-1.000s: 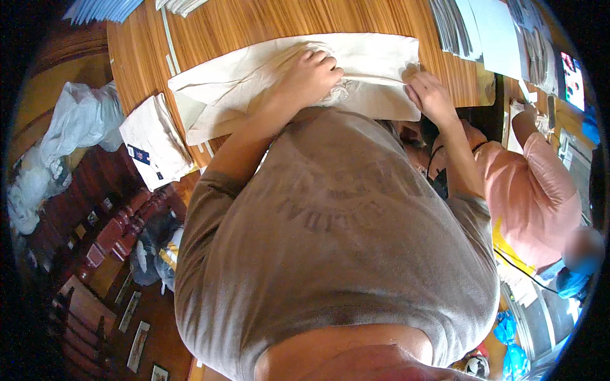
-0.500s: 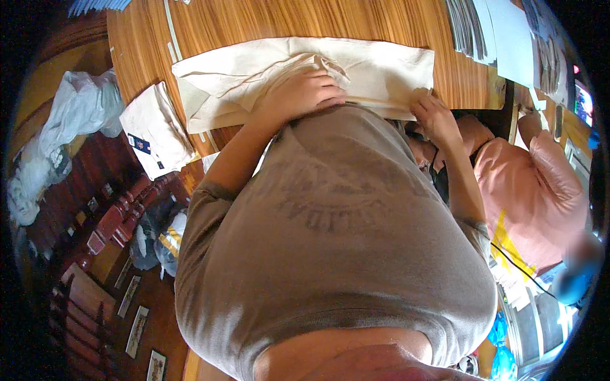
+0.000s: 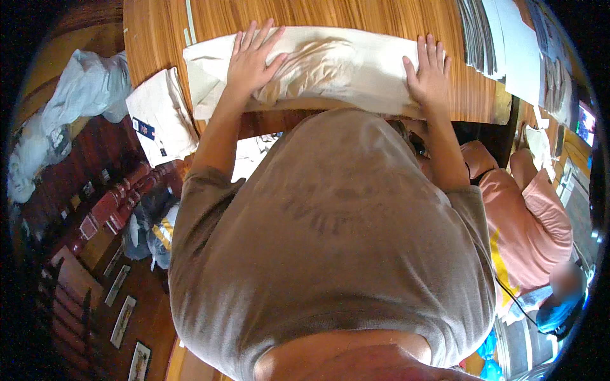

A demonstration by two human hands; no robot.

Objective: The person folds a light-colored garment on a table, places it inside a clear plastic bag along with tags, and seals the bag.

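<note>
A cream cloth garment (image 3: 375, 70) lies across the near edge of the table as a long folded strip. Its middle is bunched into wrinkles, while the right part looks smoother. My left hand (image 3: 251, 63) rests on its left part, palm down, fingers spread toward the far edge. Over the right end, my right hand (image 3: 431, 79) is also flat with its fingers apart. Neither hand grips anything. Which kind of garment the strip is, I cannot tell. To the left, a folded cream garment (image 3: 166, 108) with a dark tag (image 3: 144, 128) lies at the table's corner.
The striped wooden table (image 3: 381, 14) extends beyond the cloth. Stacked papers or packets (image 3: 478, 38) stand at its right side. A person in a pink top (image 3: 530, 216) is close on my right. White plastic bags (image 3: 82, 92) and a dark red turned-wood railing (image 3: 117, 209) are at the left.
My left hand has slid left off the wrinkled middle and spread out. My right hand has gone from fingers closed at the near right corner to lying flat on the cloth.
</note>
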